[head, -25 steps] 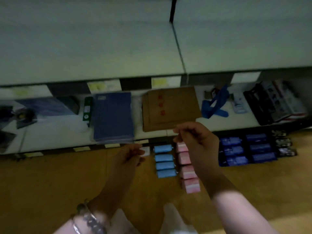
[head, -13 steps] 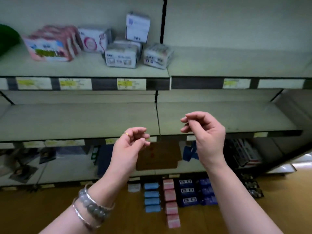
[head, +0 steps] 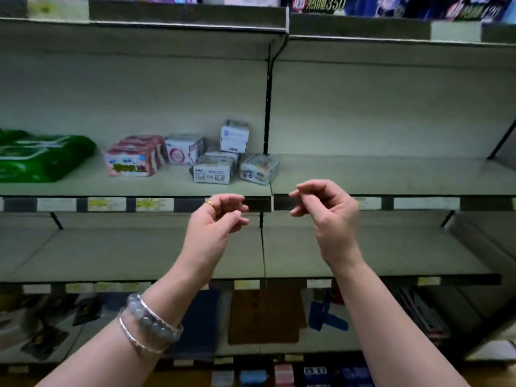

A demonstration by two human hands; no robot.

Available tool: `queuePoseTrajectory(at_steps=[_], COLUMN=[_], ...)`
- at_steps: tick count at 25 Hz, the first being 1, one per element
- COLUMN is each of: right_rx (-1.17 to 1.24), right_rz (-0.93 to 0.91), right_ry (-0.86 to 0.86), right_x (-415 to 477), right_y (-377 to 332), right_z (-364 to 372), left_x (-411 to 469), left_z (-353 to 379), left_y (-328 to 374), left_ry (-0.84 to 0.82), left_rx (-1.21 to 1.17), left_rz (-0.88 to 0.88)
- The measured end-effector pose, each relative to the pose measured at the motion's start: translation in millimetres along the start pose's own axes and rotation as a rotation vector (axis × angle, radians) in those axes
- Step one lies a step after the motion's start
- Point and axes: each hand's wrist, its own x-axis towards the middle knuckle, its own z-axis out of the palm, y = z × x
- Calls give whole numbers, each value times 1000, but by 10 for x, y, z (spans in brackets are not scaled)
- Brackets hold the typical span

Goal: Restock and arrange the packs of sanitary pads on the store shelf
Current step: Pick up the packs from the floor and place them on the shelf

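Matt painted metal shelf (head: 391, 174) bears glossy plastic-wrapped packs (head: 212, 170); paper price labels (head: 106, 204) line its edge.

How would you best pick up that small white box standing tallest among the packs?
Take the small white box by its left and right faces, near the top, coming from the front. It stands upright above the neighbouring packs, so those upper sides look free, while packs crowd its base.
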Motion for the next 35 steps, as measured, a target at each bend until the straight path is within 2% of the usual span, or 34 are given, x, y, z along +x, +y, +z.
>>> queuePoseTrajectory(at_steps=[5,9,12,15,19,22,26,29,33,35], right_rx=[-98,-223,-483,-815,-1259,-1393,-1423,-1351,-836,-486], right_rz=[37,93,120,165,383,428,212,204,227,262], right_ry=[-53,-86,-106,-240,-450,-509,-436,-419,-28,33], right_x=[355,774,1237,1627,1867,1931,1994,2033,2051,2002], right_y=[173,487,766,1118,1683,1981,2119,2080,1668,1379], right_z=[205,425,632,739,815,839,750,675,686,713], left_x=[468,994,1519,1955,2363,2565,2706,2719,2625,2530], left_z=[-95,-178,-279,-388,-542,-632,-665,-652,-614,-563], left_y=[2,-134,-166,-274,-542,-692,-806,-834,-785,-739], left_ry=[-1,-8,-10,-57,-124,-159,-190,-221,-227,-205], left_rx=[1,-20,-25,-3,83,129,141,135,123,149], left_rz=[28,-21,-38,-84,-184,-240,-273,-273,-280,-272])
